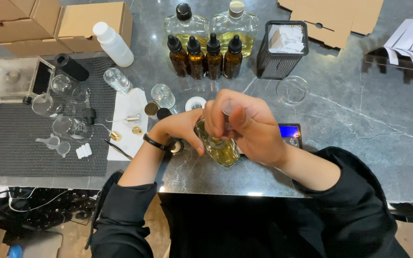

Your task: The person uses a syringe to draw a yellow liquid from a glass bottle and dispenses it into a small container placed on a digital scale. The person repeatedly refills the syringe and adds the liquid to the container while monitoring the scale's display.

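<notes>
Both grips: left hand (180, 128), right hand (244, 125) on glass bottle (221, 150) | near table edge (206, 188), seemingly.

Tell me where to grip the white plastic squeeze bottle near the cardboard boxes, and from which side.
Grip the white squeeze bottle around the middle of its body, coming from above. It lies tilted on the dark marble table, cap toward the cardboard boxes, so its rounded sides are exposed; fingers should close across its width, probably clear of the narrower cap.

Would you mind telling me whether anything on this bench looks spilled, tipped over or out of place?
Nothing looks spilled. The white plastic bottle lies on its side beside the cardboard box, and loose caps sit scattered on the white cloth. Both hands hold the perfume bottle.
</notes>
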